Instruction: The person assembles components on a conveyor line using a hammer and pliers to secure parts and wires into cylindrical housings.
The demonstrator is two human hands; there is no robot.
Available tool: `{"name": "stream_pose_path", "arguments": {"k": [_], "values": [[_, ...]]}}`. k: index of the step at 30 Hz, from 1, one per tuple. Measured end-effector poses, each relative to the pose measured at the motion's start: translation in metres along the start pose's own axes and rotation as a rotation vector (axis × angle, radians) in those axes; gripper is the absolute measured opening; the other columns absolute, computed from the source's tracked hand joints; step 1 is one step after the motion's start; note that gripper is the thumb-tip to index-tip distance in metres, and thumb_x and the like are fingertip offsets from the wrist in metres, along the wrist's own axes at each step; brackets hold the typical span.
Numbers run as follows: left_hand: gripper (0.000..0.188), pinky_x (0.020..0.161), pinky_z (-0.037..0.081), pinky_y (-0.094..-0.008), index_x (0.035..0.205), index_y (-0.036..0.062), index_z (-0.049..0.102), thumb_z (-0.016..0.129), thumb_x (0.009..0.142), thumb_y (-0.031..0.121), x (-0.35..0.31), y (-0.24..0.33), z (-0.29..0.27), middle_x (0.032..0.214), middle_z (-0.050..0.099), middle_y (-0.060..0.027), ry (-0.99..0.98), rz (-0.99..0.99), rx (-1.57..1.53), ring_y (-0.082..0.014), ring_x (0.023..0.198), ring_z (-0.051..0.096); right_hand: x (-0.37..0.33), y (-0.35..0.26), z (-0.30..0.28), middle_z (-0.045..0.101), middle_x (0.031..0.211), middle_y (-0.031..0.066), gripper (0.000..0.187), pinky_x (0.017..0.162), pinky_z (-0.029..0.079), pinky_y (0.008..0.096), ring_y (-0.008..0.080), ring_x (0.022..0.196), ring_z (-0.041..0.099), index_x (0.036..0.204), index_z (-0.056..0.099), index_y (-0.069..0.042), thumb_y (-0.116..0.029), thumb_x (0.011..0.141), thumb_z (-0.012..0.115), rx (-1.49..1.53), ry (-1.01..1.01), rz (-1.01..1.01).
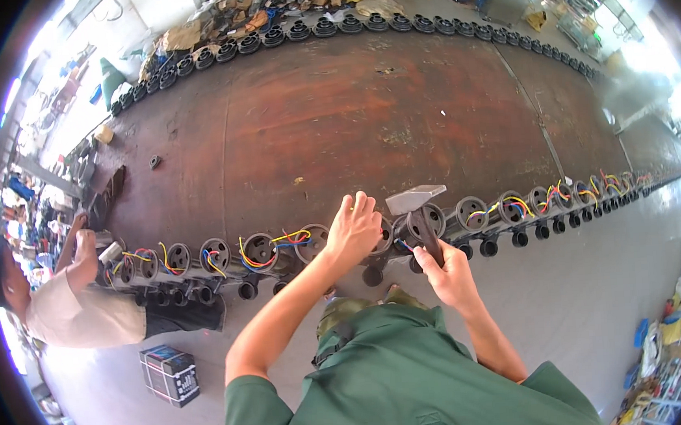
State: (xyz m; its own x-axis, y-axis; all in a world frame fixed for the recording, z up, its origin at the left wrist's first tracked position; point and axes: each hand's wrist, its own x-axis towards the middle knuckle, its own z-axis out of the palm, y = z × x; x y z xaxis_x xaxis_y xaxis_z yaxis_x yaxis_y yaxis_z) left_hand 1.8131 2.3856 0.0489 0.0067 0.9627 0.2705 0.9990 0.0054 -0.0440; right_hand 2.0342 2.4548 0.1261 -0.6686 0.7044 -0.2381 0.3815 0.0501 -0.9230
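The fingers (456,258) of the right hand (453,279) are clamped around the dark handle of a hammer (416,199), whose grey metal head is raised at the near edge of the table (366,124), in front of one of the round openings. The left hand (354,234) is over the same edge, to the left of the hammer, its fingers bent and close together; whether they pinch anything cannot be told. Under and beside both hands runs a long row of round dark housings (259,252), lying along the near edge with their open ends up. Yellow, red and blue wires (292,236) curl out of many of them, and short black spouts (247,290) stick out over the grey floor (560,300). Along the far edge stands a curved line of dark ringed parts (273,35), and a single small round part (155,161) lies apart from it on the left of the table. Beyond that far line is a heap of mixed scraps (248,14). At the left end, a co-worker (94,305) in a pale shirt has both hands raised near the table. A dark strapped box (170,374) sits on the floor behind the co-worker.
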Motion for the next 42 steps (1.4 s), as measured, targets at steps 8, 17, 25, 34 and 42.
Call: {"name": "stream_pose_path", "arguments": {"k": [8,17,25,34,42], "values": [[0.044,0.085,0.052,-0.0496,0.094,0.0098,0.077,0.052,0.102,0.045,0.027,-0.067,0.024,0.095,0.073,-0.0179,-0.493,-0.2,-0.537,-0.0397,0.095,0.068,-0.001,0.026,0.03,0.056,0.064,0.0003,0.036,0.055,0.042,0.0312,0.0094,0.06,0.052,0.088,0.061,0.002,-0.032,0.102,0.062,-0.088,0.022,-0.076],[0.046,0.082,0.054,-0.0491,0.095,0.0073,0.078,0.056,0.099,0.047,0.029,-0.079,0.045,0.087,0.072,-0.022,-0.394,-0.297,-0.733,-0.0429,0.09,0.068,0.015,0.02,0.02,0.056,0.065,-0.0014,0.041,0.053,0.04,0.0292,0.0084,0.058,0.05,0.085,0.062,-0.003,-0.04,0.102,0.06,-0.205,-0.177,0.053],[0.052,0.082,0.054,-0.0497,0.094,0.0036,0.076,0.058,0.098,0.052,0.028,-0.083,0.024,0.095,0.073,-0.0224,-0.422,-0.369,-0.778,-0.0433,0.094,0.069,0.026,0.092,0.04,0.057,0.061,0.0079,0.041,0.055,0.044,0.035,0.0152,0.057,0.054,0.088,0.06,0.004,-0.035,0.103,0.058,-0.629,-0.071,-0.125],[0.051,0.084,0.055,-0.0496,0.096,0.0041,0.077,0.057,0.097,0.052,0.023,-0.09,0.04,0.095,0.074,-0.0226,-0.354,-0.357,-0.844,-0.0425,0.095,0.07,0.005,0.022,0.031,0.052,0.063,-0.0012,0.038,0.048,0.036,0.027,0.0063,0.053,0.047,0.079,0.056,-0.003,-0.031,0.105,0.057,-0.184,-0.107,-0.105],[0.05,0.086,0.055,-0.0499,0.098,0.0062,0.077,0.057,0.097,0.052,0.024,-0.09,0.043,0.098,0.074,-0.0202,-0.409,-0.337,-0.792,-0.0414,0.098,0.07,0.029,0.055,0.04,0.049,0.059,-0.003,0.045,0.045,0.036,0.0274,0.0083,0.048,0.045,0.08,0.054,-0.007,-0.046,0.104,0.055,-0.282,-0.213,0.259]]}}
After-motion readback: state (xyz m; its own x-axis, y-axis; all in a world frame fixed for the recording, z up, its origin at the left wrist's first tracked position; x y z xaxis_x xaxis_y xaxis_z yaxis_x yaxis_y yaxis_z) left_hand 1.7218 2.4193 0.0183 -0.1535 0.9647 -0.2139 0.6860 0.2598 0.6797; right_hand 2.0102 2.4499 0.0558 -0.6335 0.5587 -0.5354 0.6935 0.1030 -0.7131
